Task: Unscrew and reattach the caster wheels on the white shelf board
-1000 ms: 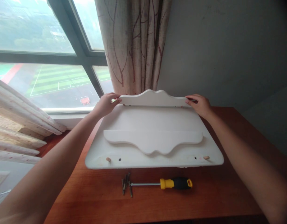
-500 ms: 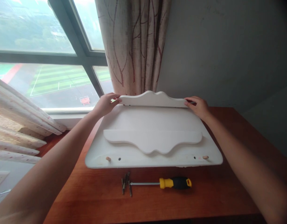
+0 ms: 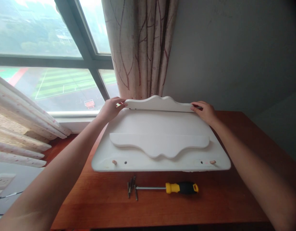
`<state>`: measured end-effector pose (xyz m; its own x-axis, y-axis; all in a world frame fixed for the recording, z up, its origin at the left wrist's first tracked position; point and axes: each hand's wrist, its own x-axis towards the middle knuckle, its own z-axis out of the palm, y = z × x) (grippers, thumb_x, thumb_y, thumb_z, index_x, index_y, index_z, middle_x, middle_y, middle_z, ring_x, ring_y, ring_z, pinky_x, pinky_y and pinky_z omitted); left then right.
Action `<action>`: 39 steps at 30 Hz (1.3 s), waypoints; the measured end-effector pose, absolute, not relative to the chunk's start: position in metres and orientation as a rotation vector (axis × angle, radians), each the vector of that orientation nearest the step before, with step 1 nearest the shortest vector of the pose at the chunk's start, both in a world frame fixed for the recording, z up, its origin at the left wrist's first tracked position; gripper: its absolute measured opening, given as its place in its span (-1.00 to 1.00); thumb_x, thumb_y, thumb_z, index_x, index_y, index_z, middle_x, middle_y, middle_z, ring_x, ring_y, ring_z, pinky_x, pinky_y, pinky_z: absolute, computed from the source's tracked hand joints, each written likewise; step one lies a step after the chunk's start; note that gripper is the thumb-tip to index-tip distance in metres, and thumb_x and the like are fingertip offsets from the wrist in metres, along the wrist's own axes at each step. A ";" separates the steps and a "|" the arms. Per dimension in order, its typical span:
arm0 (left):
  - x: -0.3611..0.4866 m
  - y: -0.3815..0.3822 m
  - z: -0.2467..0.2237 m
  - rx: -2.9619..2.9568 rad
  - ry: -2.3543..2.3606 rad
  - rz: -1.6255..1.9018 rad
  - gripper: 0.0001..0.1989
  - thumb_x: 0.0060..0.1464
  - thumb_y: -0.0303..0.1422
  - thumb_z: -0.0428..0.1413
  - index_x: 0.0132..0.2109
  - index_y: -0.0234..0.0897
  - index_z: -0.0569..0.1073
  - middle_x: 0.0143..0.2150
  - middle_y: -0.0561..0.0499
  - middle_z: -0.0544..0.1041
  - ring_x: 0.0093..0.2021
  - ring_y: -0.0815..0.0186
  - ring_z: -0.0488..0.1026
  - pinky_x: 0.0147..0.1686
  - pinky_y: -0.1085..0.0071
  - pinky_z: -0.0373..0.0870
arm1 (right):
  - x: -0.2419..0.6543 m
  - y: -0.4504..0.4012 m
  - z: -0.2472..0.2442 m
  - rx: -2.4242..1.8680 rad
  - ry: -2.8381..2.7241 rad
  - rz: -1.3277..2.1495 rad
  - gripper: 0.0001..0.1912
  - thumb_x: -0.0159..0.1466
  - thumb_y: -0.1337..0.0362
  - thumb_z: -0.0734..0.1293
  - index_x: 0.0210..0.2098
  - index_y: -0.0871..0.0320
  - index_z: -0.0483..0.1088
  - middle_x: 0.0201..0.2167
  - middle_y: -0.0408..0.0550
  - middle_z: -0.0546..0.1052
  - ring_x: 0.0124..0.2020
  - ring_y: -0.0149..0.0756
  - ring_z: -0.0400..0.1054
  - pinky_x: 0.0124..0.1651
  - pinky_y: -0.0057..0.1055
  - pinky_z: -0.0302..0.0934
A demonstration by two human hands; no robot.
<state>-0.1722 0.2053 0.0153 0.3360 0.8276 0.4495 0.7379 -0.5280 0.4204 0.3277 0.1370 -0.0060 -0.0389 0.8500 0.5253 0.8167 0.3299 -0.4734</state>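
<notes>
At the far edge of a large white board [image 3: 148,122], a white scalloped panel [image 3: 157,104] stands on its long straight side. My left hand [image 3: 113,107] pinches the panel's left end between thumb and fingers. Its right end is gripped the same way by my right hand [image 3: 205,110]. Nearer to me, a second scalloped panel [image 3: 160,144] lies flat on the board, curved side towards me. Along the board's near edge, a wooden dowel [image 3: 114,162] sticks up at the left and another dowel [image 3: 212,162] at the right, each beside a dark hole.
A yellow and black screwdriver [image 3: 181,188] lies on the brown wooden table [image 3: 148,211] in front of the board. Several screws [image 3: 132,187] sit at its tip. Behind are a window [image 3: 63,80], a patterned curtain [image 3: 140,48] and a grey wall [image 3: 222,54].
The whole view has shifted slightly. The left end of the held panel sits a little closer to the board's surface holes, which are partly covered now; both hands keep their grip.
</notes>
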 end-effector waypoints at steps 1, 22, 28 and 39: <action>-0.173 0.206 0.013 2.448 1.460 0.934 -0.64 0.23 -0.10 0.12 -0.02 -0.22 0.63 -0.14 -0.09 0.59 -0.32 0.26 0.46 -0.26 0.37 0.35 | 0.328 0.137 -0.006 -1.467 -1.840 0.054 -0.66 0.29 0.00 0.34 -0.11 0.06 0.59 -0.17 0.03 0.59 -0.15 -0.14 0.49 -0.12 -0.21 0.39; -0.171 0.195 0.008 2.452 1.550 0.789 -0.59 0.30 -0.09 0.04 0.14 -0.19 0.53 0.08 -0.13 0.54 -0.11 0.16 0.49 -0.13 0.32 0.37 | 0.319 0.131 -0.015 -1.501 -1.756 0.020 -0.64 0.32 0.04 0.30 -0.07 0.10 0.58 -0.11 0.09 0.57 -0.12 -0.13 0.46 -0.09 -0.22 0.36; -0.161 0.178 0.027 2.496 1.599 0.742 -0.59 0.33 -0.13 -0.02 0.13 -0.24 0.53 0.07 -0.14 0.56 -0.11 0.13 0.51 -0.12 0.31 0.39 | 0.309 0.127 -0.011 -1.586 -1.774 -0.014 -0.65 0.34 0.10 0.25 -0.05 0.10 0.57 -0.10 0.11 0.57 -0.09 -0.09 0.46 -0.01 -0.17 0.34; -0.170 0.154 0.040 2.618 1.574 0.762 -0.59 0.26 -0.31 -0.01 0.20 -0.22 0.46 0.16 -0.17 0.49 0.06 0.06 0.49 0.03 0.19 0.41 | 0.298 0.085 0.023 -1.665 -1.829 0.036 -0.44 0.25 0.13 0.33 0.22 0.13 0.38 0.15 0.21 0.47 0.05 0.01 0.45 0.06 -0.05 0.37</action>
